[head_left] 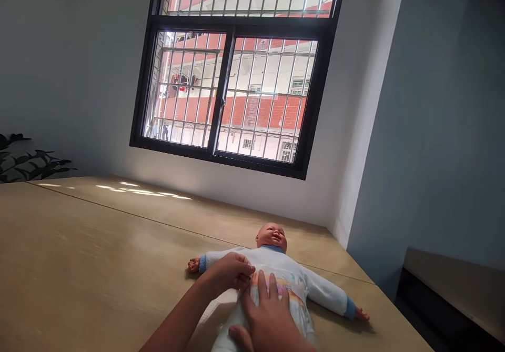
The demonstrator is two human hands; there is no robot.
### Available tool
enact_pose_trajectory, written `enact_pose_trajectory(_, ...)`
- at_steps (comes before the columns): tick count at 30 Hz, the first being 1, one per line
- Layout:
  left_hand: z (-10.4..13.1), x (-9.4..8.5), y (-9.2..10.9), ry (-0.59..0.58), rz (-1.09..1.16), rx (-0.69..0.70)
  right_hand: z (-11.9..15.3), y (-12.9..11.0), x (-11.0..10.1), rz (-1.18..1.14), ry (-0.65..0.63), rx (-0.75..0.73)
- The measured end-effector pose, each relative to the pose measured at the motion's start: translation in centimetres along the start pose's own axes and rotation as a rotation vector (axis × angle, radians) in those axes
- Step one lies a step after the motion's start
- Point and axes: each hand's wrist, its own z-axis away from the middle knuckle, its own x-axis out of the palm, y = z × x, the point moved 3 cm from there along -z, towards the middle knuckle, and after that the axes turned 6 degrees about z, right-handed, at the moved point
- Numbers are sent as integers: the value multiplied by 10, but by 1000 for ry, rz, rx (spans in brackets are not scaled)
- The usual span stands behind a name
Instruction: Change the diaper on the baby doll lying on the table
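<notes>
A baby doll (272, 239) lies on its back on the wooden table (118, 257), its arms spread, in a white top (327, 290) with blue cuffs and collar. Round its waist is a white diaper (302, 323) with a coloured printed band. My left hand (232, 273) is at the band's left end, its fingers pinched together at the diaper's edge; what lies between them is too small to make out. My right hand (270, 310) rests on the front of the diaper, its fingers spread over the printed band.
Behind the table is a wall with a barred, black-framed window (224, 94). Dark plant leaves (35, 165) show at the far left. A dark piece of furniture with a wooden top (453, 283) stands at the lower right, beyond the table's edge.
</notes>
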Motion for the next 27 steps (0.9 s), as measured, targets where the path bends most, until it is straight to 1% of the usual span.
enact_pose_trajectory(3, 1, 7, 1, 46, 19, 15, -4, -3, 12, -13, 72, 16)
enact_pose_trajectory(6, 3, 12, 1, 97, -4, 13, -10, -6, 25, -15, 70, 75)
enact_pose_trajectory(10, 5, 16, 2, 92, -94, 30, -17, -9, 39, -104, 112, 92)
enact_pose_trajectory(15, 3, 21, 1, 54, -235, 63, -14, -11, 36, -71, 87, 94)
enact_pose_trajectory(18, 3, 22, 1, 38, -286, 56, -17, -8, 41, -75, 159, 78)
enact_pose_trajectory(20, 3, 22, 3, 6, -292, 69, -22, -4, 50, -44, 218, 52)
enact_pose_trajectory(22, 4, 21, 4, -37, -305, 91, -27, -1, 60, 28, 250, 25)
enact_pose_trajectory(25, 4, 20, 1, -94, -351, 134, -31, -1, 66, 102, 218, 34)
enact_pose_trajectory(27, 1, 20, -2, -104, -385, 168, -28, -3, 61, 106, 187, 50)
